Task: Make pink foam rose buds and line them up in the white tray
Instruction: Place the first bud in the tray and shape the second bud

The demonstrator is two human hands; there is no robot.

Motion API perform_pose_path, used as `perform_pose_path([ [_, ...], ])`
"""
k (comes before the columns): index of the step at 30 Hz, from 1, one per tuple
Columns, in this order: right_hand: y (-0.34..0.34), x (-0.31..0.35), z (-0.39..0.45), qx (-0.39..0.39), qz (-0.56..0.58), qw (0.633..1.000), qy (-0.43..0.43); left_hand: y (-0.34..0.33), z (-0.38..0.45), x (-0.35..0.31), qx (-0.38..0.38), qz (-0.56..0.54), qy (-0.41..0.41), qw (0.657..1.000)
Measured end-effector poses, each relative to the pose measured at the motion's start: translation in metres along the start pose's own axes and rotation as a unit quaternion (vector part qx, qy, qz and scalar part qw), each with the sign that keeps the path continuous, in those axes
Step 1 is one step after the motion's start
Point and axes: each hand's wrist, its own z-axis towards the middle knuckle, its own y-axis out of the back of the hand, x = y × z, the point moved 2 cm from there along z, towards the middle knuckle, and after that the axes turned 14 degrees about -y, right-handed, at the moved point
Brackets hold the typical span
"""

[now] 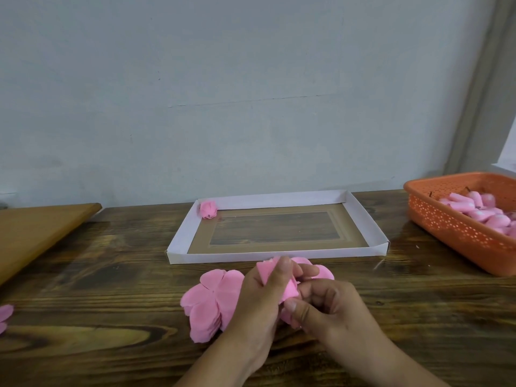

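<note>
Just in front of the white tray [178,241], the left hand [262,297] and right hand [326,308] both pinched a pink foam piece [290,289], apparently rolling a bud over the petal stack [212,303]. One finished bud [208,209] sat in the tray's far-left corner, probably starting the row.

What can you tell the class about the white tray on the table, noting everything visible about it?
The white tray looks like a shallow rectangular box lid of folded white card, with low upright walls. Its floor has a brown card border round a clear window that shows the wood grain below. It lies flat on the dark wooden table, its long side toward the person, close to the wall. One finished pink rose bud sits in its far left corner, against the walls. Neither hand touches it.
</note>
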Motion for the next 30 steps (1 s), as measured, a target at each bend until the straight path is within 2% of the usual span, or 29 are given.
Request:
perform_pose_path([
  [4,-0.001,0.002,0.000,-0.001,-0.003,1.000,0.005,0.000,-0.001,-0.005,0.036,0.007,0.008,0.999],
  [10,0.000,0.003,-0.001,0.011,0.013,1.000,-0.008,-0.003,-0.002,-0.011,0.034,-0.016,0.029,0.999],
  [18,-0.002,0.004,-0.001,0.092,0.042,0.994,-0.037,0.004,-0.002,-0.005,0.075,-0.089,0.051,0.992],
  [22,-0.003,0.001,-0.001,0.122,0.115,0.981,-0.099,0.005,-0.001,-0.003,0.071,-0.085,0.062,0.992],
  [24,-0.002,-0.001,-0.001,0.104,0.108,0.983,-0.102,0.003,-0.001,-0.004,0.042,-0.061,0.061,0.995],
  [27,-0.001,-0.002,0.000,0.023,0.026,0.998,-0.057,0.004,0.000,-0.004,-0.017,-0.027,0.061,0.998],
  [30,-0.001,-0.005,-0.003,-0.089,-0.164,0.982,0.033,0.002,-0.001,0.000,-0.023,-0.008,0.058,0.998],
])
